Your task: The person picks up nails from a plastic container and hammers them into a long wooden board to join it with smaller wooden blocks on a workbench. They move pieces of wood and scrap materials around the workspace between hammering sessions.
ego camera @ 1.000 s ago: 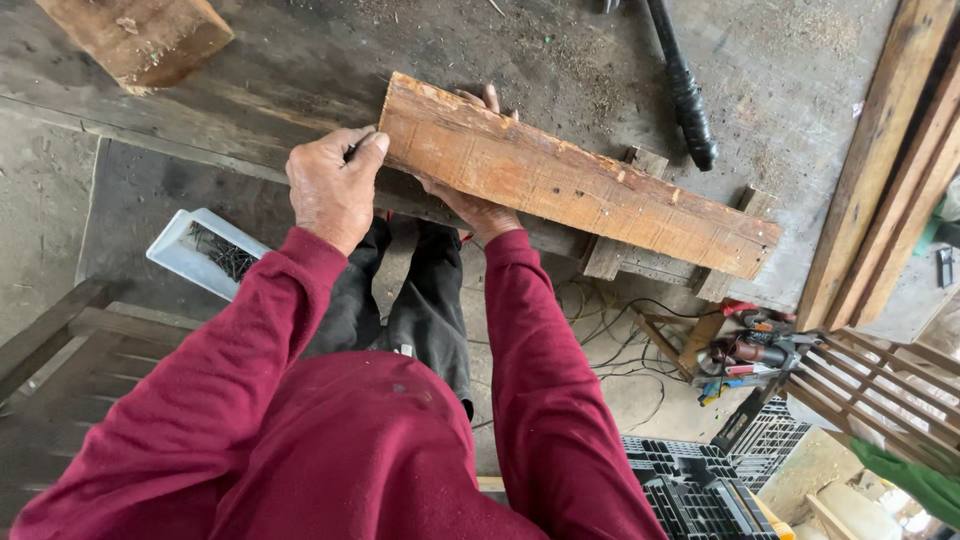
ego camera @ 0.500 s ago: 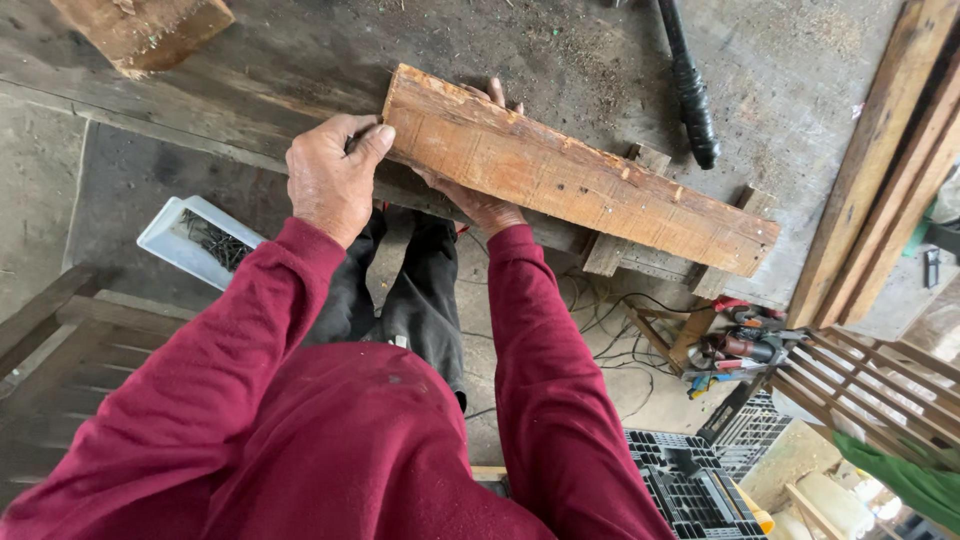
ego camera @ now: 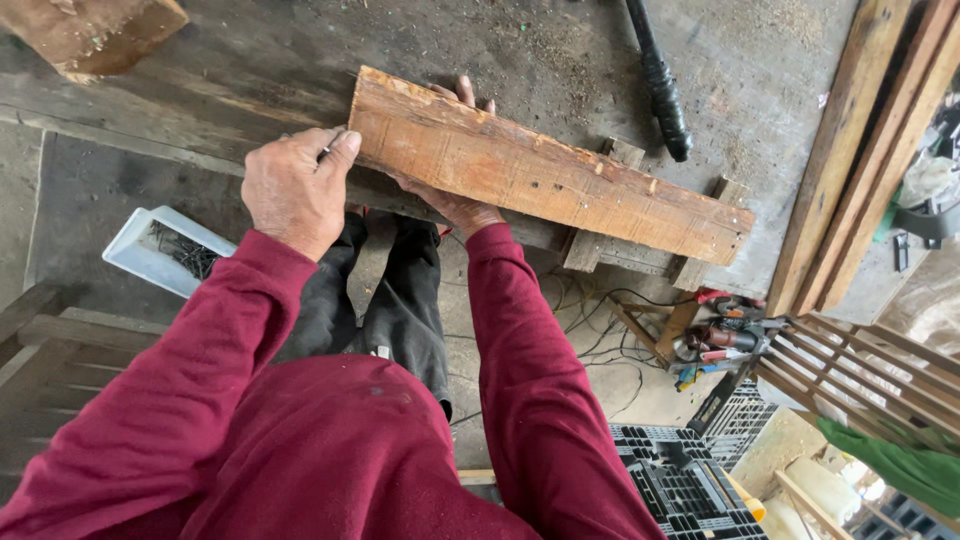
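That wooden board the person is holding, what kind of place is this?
Probably a woodworking shop. Both hands hold a wooden board over a dusty workbench, planks lean at the side, and power tools lie on the floor.

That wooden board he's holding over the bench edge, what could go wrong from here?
1. The board juts past the workbench edge, gripped only at its near end by the left hand and right hand; the free end could tip or slip toward the legs.
2. Its rough, chipped edges may give splinters to bare fingers.
3. Cables and power tools lie on the floor below, a tripping hazard.
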